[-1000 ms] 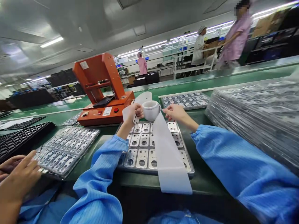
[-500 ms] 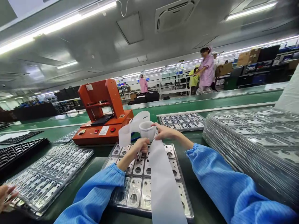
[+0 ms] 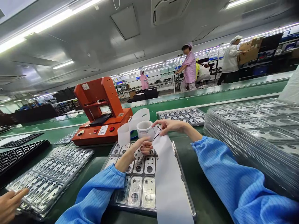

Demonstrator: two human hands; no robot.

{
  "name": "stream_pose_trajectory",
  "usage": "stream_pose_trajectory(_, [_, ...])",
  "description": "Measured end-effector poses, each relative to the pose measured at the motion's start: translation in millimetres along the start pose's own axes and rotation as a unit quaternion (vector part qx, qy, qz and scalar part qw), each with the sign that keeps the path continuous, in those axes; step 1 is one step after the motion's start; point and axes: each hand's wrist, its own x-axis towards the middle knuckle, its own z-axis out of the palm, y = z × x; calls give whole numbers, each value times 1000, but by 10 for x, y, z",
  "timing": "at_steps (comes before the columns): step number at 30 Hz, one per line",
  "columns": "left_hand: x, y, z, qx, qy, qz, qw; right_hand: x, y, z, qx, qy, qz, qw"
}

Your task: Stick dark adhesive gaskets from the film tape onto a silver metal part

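My left hand (image 3: 143,147) is closed on a small silvery metal plate (image 3: 138,154) with holes, just above the clear tray (image 3: 134,204) of similar plates. My right hand (image 3: 170,126) pinches the upper part of a long white liner strip (image 3: 171,174), where thin black-edged markings (image 3: 158,133) show. The strip hangs down across the tray's right side toward me. Right behind both hands stands a white roll (image 3: 144,126), with a loose loop of liner (image 3: 123,134) curling to its left. Whether a sticker has come off the liner is too small to tell.
An orange press machine (image 3: 100,115) stands back left. On the right rises a tall stack of clear trays (image 3: 245,140). Another plate tray (image 3: 51,177) lies left, with a co-worker's hand (image 3: 14,200) at its edge. A further tray (image 3: 182,116) sits behind the roll.
My right hand has moved slightly right with the strip, and its marked end now bends away from the roll. The left hand's plate shows more clearly. The co-worker's hand has reached further in.
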Motion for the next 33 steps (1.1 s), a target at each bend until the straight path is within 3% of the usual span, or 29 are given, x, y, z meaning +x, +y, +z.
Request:
stream_pose_trajectory(8, [108,-300,207,84,48,86,992,-98,3,-115,-35,-37,75,996])
stream_pose_trajectory(17, [111,-254,166,108,143,254,951,59,135,-54,-62,50,45,996])
stream_pose_trajectory(24, [56,-183,140,150,128,265,944,148,181,-14,-113,86,28,989])
stream_pose_trajectory(33, [69,-167,123,203,113,254,939,131,150,11,-126,70,36,989])
